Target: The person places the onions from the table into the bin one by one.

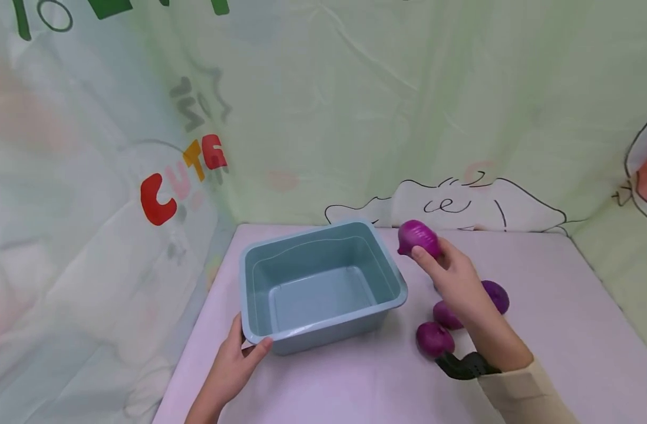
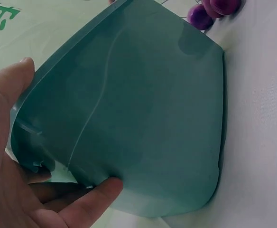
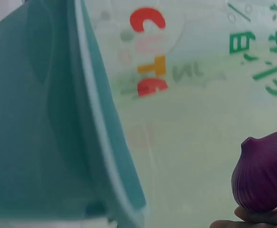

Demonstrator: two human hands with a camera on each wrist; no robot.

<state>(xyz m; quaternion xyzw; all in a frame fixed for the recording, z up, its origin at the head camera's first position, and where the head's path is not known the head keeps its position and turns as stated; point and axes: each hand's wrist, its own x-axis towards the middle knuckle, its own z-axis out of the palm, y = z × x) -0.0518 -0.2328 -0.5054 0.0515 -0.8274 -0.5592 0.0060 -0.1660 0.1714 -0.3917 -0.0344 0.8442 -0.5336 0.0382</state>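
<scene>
A blue-green plastic basin [image 1: 323, 294] stands on the white table, with no contents visible inside. My left hand [image 1: 233, 362] grips its near left corner, thumb over the rim and fingers against the outer wall, as the left wrist view [image 2: 10, 185] also shows. Above the table, just right of the basin's rim, my right hand [image 1: 456, 277] holds a purple onion [image 1: 418, 238] between thumb and fingers. In the right wrist view the same onion [image 3: 263, 171] appears at the right edge, with only fingertips visible beneath it.
Several more purple onions lie right of the basin, one [image 1: 435, 340] nearest the front and another [image 1: 495, 296] partly behind the right forearm. A black strap [image 1: 466, 365] is at the right wrist. Printed pale green curtains [image 1: 323, 118] enclose the table [image 1: 557, 330] at the back and sides.
</scene>
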